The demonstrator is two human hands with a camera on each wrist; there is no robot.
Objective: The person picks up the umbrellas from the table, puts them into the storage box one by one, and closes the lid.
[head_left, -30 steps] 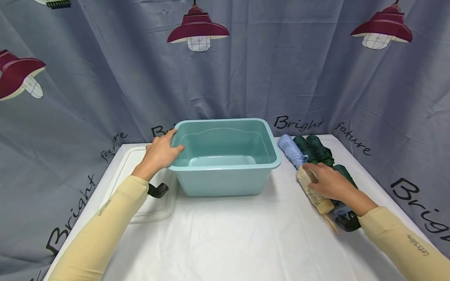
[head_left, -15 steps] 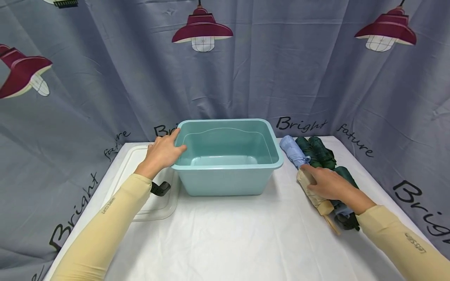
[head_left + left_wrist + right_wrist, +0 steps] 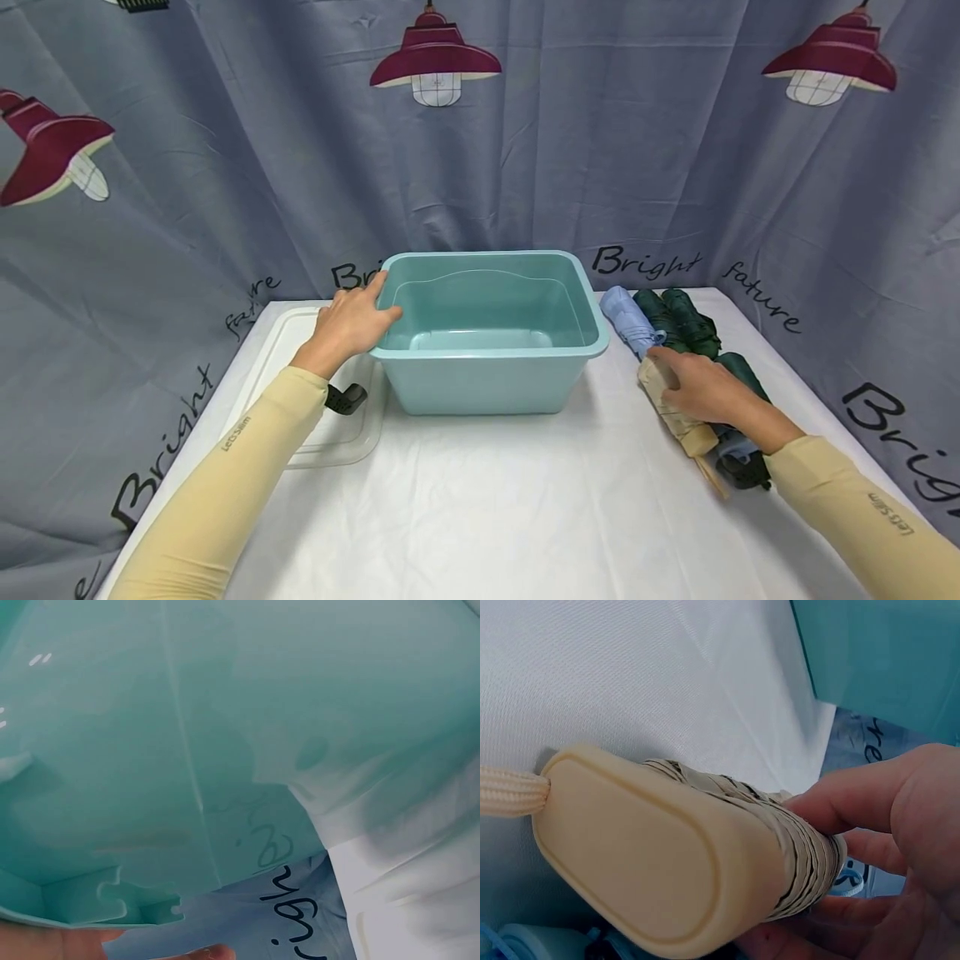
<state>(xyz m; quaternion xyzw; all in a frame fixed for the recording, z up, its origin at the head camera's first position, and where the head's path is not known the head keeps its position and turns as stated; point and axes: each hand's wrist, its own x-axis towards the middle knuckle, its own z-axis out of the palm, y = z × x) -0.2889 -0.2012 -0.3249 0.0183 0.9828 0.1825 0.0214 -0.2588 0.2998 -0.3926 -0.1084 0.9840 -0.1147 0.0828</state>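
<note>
A teal plastic storage bin point(image 3: 487, 387) stands at the middle of the table. My left hand point(image 3: 351, 321) grips its left rim, thumb at the inner side; in the left wrist view only part of that hand point(image 3: 45, 943) shows below the rim. At the right, my right hand point(image 3: 705, 385) holds a beige folding umbrella point(image 3: 672, 408) between thumb and fingers. The right wrist view shows the umbrella's handle end point(image 3: 630, 847) with a cord strap, and its pleated, rolled cloth within my fingers. The umbrella lies beside other folded umbrellas.
A light blue folded umbrella point(image 3: 630, 319) and dark green ones point(image 3: 690, 321) lie at the right, partly hidden by my right hand. A whitish lid point(image 3: 341, 442) lies flat left of the bin. A grey printed curtain point(image 3: 630, 150) hangs behind the white-covered table point(image 3: 525, 517).
The whole head view has shifted slightly. Both hands keep their places on the bin's rim and the beige umbrella.
</note>
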